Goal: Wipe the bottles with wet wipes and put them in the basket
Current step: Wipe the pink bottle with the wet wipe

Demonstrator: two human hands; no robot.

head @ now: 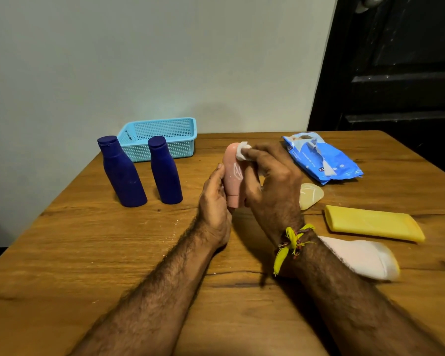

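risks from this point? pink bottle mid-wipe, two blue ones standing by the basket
1. The left hand holds the pink bottle upside down, off the table, while the right hand rubs it with the wipe; a wet surface could slip.
2. The two blue bottles stand just in front of the basket; reaching for it may topple them.

A: Where do the 2 dark blue plastic bottles (pixel 123 173) (pixel 165 170) stand?
B: On the wooden desk (pixel 113 253), just before the light blue mesh plastic basket (pixel 162 136).
A: And the blue wet-wipe packet (pixel 321 158)?
B: Far right, behind the flat yellow tube (pixel 373 223).
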